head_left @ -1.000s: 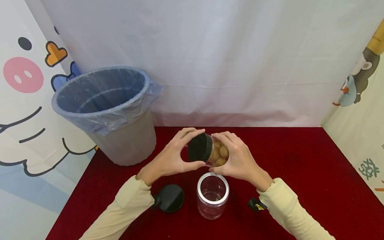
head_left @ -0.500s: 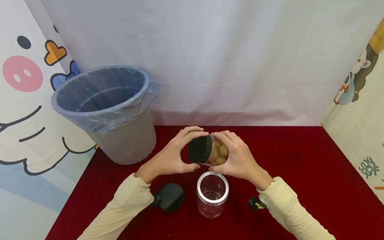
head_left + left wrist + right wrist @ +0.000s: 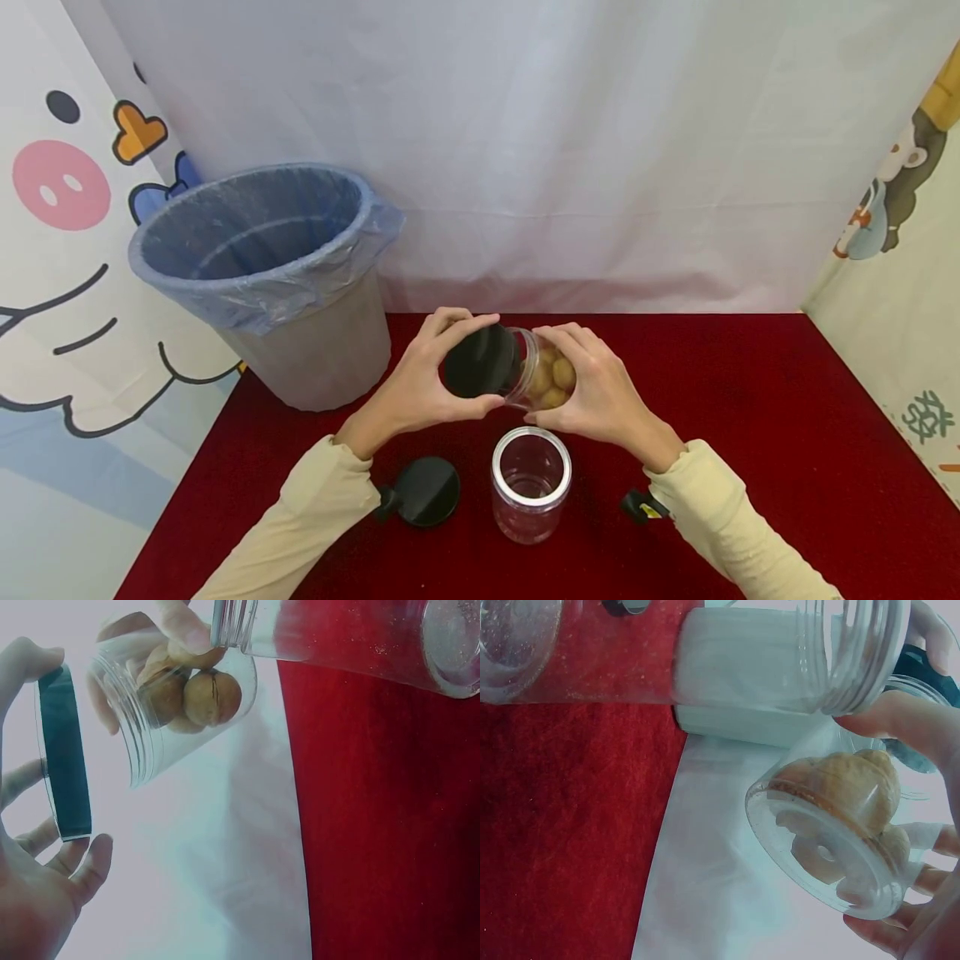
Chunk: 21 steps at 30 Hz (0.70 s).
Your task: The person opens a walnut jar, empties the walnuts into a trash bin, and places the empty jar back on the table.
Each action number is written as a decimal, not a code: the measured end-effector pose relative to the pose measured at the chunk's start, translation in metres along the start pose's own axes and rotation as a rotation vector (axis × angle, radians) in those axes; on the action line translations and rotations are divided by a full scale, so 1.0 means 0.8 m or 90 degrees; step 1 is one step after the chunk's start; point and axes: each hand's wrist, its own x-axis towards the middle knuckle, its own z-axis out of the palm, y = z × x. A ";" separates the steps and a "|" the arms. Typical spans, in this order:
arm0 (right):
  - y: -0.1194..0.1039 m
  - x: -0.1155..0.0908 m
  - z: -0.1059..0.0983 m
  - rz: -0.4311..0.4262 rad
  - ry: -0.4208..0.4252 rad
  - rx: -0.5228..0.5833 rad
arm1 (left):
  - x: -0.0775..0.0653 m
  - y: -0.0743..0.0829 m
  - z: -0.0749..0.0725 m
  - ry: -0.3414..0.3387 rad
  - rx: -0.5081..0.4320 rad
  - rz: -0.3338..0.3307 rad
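1. Head view: bright, diffuse light, its source out of view; the curtain (image 3: 577,108) is palest toward 1 o'clock.
2. Soft shade fills the bin (image 3: 322,358), between 9 and 10 o'clock.
3. Left wrist view: cold blue-green cast, curtain nearly washed out at 7 o'clock; glints line the neck of the jar of nuts (image 3: 161,750), 10 o'clock.
4. Right wrist view: same cast; red cloth (image 3: 562,840) dim, grainy at 8 o'clock.
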 end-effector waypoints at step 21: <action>0.006 -0.009 -0.002 0.027 0.000 -0.001 | -0.019 -0.010 -0.003 0.020 0.045 -0.074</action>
